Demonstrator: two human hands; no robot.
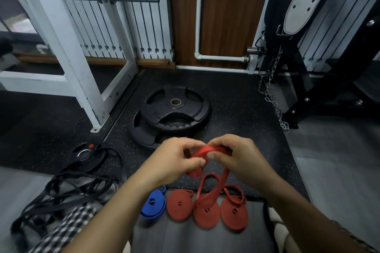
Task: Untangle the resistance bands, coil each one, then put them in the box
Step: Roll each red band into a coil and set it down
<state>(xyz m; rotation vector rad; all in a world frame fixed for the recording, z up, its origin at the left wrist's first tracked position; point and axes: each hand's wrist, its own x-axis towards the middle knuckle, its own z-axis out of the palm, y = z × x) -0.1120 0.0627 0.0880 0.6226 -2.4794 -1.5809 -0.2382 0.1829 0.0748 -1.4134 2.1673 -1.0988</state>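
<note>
My left hand (174, 160) and my right hand (236, 156) both grip a red resistance band (207, 150), partly wound between the fingers. Its loose loop (213, 187) hangs down over the floor. Below it lie three coiled red bands (180, 204) (206, 212) (234, 212) in a row and one coiled blue band (154, 203) to their left. A tangled heap of black bands (67, 189) lies on the floor at the left. No box is in view.
Two stacked black weight plates (174, 109) lie on the speckled mat ahead. A small plate (86, 155) sits at the left under the black bands. A white rack frame (82, 80) stands left; a black bench with a chain (271, 96) stands right.
</note>
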